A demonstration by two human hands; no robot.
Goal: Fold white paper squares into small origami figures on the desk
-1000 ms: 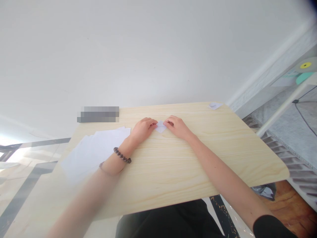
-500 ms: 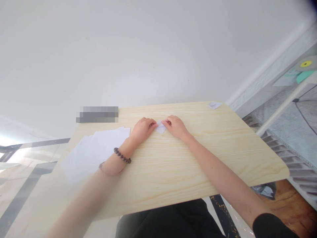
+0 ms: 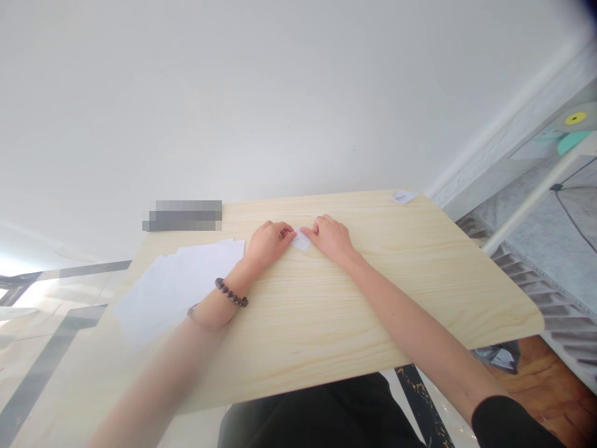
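A small folded piece of white paper (image 3: pixel 301 241) lies on the light wooden table (image 3: pixel 354 311), near its far middle. My left hand (image 3: pixel 267 241) pinches the paper's left side with curled fingers. My right hand (image 3: pixel 329 236) presses its fingertips on the paper's right side and covers part of it. A dark bead bracelet (image 3: pixel 231 293) sits on my left wrist.
A loose stack of white sheets (image 3: pixel 181 280) lies on the table's left part. A small folded paper scrap (image 3: pixel 403 197) rests at the far right corner. A blurred dark strip (image 3: pixel 183 215) sits at the far left edge. White wall stands behind the table.
My right hand has slid a little to the left over the folded paper, so less of the paper shows between the two hands. The left hand stays put.
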